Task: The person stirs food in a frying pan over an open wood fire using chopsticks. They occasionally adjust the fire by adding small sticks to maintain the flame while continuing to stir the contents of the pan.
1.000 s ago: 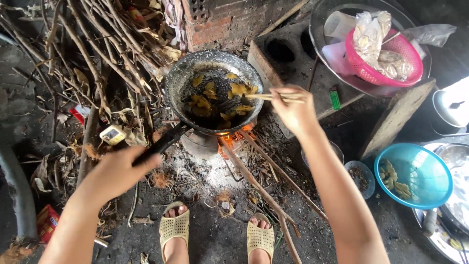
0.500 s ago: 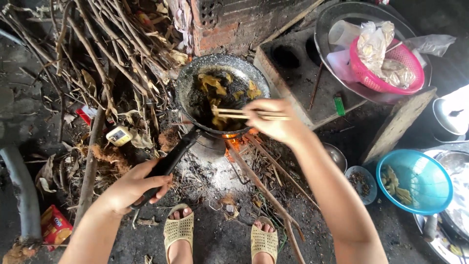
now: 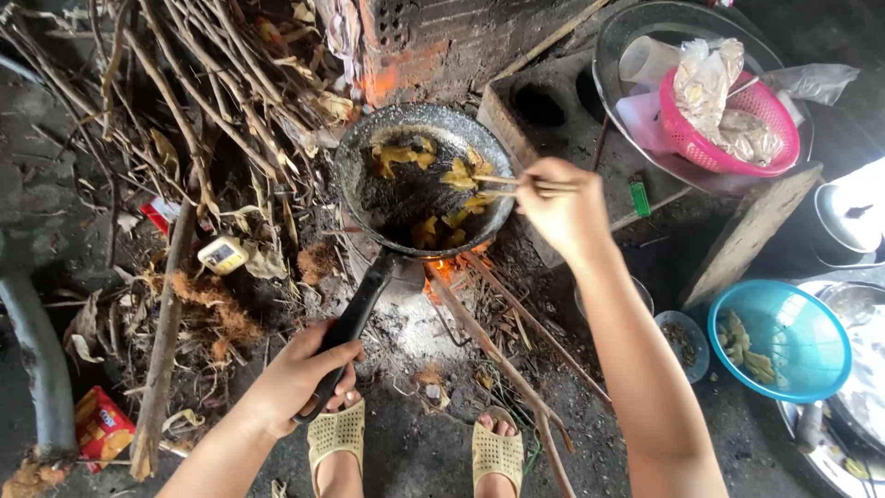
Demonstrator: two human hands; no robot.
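A dark frying pan (image 3: pixel 364 166) sits over a small wood fire (image 3: pixel 444 269), with several yellow-brown food pieces (image 3: pixel 458 173) in it. My left hand (image 3: pixel 300 376) is shut on the pan's black handle (image 3: pixel 358 314) near its end. My right hand (image 3: pixel 564 205) holds wooden chopsticks (image 3: pixel 502 183) whose tips reach into the pan among the food on its right side. My feet in pale sandals (image 3: pixel 337 435) stand just below the fire.
Dry sticks and branches (image 3: pixel 194 101) pile up at the left. A brick stove block (image 3: pixel 553 101) lies behind the pan. A pink basket (image 3: pixel 779 138) with bags rests on a round metal tray (image 3: pixel 618 37). A blue bowl (image 3: pixel 811 332) with food stands at the right.
My left hand has slid down to grip the handle's end. My right hand with the chopsticks has shifted right, its tips working at the pan's right side. The view moved closer.
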